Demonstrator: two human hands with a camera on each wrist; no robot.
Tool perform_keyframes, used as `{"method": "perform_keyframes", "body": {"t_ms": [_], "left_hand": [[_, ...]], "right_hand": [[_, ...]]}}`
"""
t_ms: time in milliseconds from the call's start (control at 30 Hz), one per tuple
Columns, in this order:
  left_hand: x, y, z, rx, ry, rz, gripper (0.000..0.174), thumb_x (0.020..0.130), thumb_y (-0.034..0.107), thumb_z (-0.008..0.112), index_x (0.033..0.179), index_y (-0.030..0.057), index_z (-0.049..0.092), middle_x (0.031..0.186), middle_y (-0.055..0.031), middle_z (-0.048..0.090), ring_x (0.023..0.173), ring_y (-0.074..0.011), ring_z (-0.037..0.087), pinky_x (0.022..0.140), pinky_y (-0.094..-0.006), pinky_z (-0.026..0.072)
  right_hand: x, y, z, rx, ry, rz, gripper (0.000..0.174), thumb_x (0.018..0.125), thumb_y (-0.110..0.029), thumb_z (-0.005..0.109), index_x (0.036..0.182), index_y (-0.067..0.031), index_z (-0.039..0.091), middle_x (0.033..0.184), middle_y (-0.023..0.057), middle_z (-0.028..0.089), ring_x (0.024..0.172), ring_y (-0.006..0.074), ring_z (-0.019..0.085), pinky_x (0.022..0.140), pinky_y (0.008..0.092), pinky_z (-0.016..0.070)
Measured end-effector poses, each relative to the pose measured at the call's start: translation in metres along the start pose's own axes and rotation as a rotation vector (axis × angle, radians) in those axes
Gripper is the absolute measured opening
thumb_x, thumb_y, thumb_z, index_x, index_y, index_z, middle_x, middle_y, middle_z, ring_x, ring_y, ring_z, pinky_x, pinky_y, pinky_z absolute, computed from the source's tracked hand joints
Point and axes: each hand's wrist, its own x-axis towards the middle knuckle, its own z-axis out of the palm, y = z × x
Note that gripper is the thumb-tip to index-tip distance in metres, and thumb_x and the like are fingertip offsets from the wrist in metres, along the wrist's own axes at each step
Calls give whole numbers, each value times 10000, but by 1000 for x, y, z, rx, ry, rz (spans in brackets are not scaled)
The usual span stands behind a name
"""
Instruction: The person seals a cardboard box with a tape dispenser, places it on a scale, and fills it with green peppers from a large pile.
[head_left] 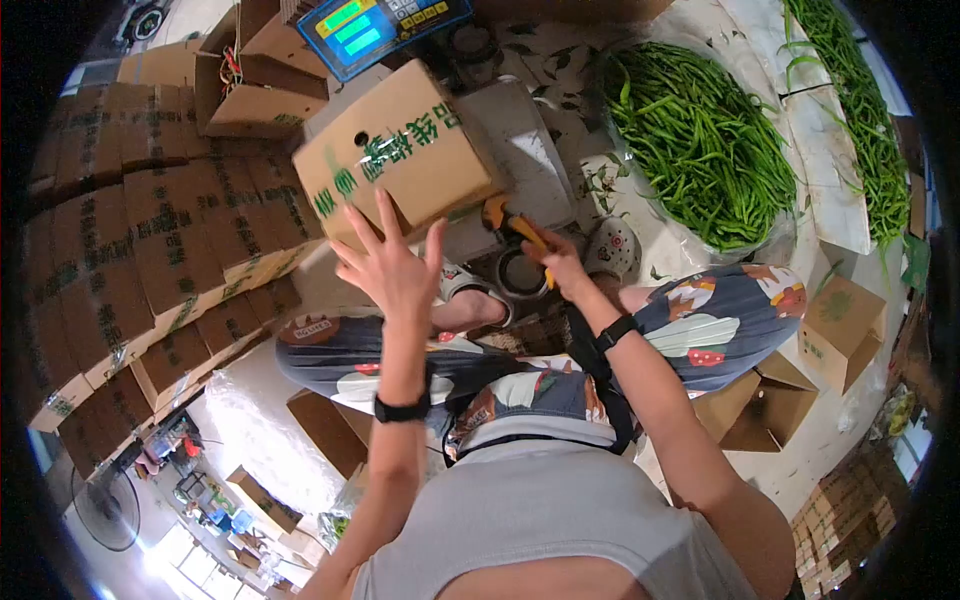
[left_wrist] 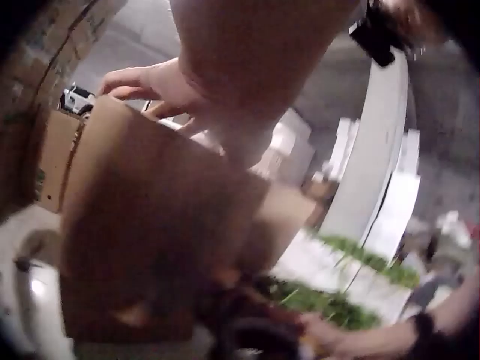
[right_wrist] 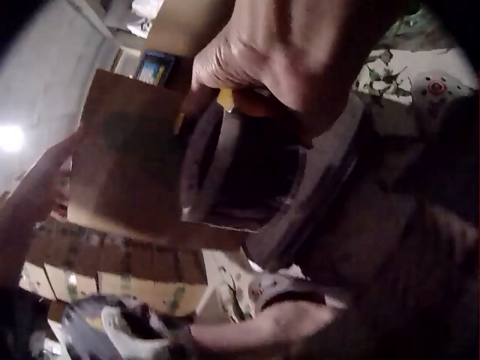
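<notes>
Carton (head_left: 425, 165) touches spread-fingered left hand (head_left: 396, 274); right hand (head_left: 563, 266) grips orange tape dispenser (head_left: 524, 229) beside it. Carton bears green Chinese characters.

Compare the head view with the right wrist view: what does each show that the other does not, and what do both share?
Only the head view shows the fan at lower left, the person's grey shirt and the black band on the right wrist.

Only the right wrist view shows a round, bright light at its left edge.

Both show the left hand at a cardboard box, the right hand gripping a yellow-handled tool, probably a tape dispenser, stacked cartons and the scale's display.
</notes>
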Motion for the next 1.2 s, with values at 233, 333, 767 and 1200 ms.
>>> {"method": "perform_keyframes", "body": {"t_ms": [233,333,767,1200], "left_hand": [[37,-65,-13,-187,-31,375,787,513,255,770,1230,257,445,1372,-76,270,1216,-362,262,945,-527,212],[50,-69,37,-443,202,386,760,543,318,748,1231,199,449,1349,-106,310,1185,-294,343,935,-523,222],[26,-22,38,-321,357,145,764,563,448,716,1205,119,467,1296,-132,383,1109,-279,426,902,-515,270],[79,-42,41,-283,228,-61,616,778,491,494,1263,127,388,1318,-227,295,1183,-436,284,972,-485,224]], "right_hand": [[132,-60,-8,-85,-18,-197,422,797,-247,599,1149,-29,519,1027,15,572,939,97,498,799,217,371],[145,-66,-16,-185,-83,-62,429,798,-252,595,1151,-23,515,1026,14,570,932,109,496,782,231,383],[58,-34,2,-591,-695,279,503,733,-268,674,1173,-82,517,1122,43,552,977,131,497,860,265,372],[49,24,-272,-1281,69,362,294,746,-280,526,911,-46,596,874,147,613,715,270,571,633,359,454]]}}
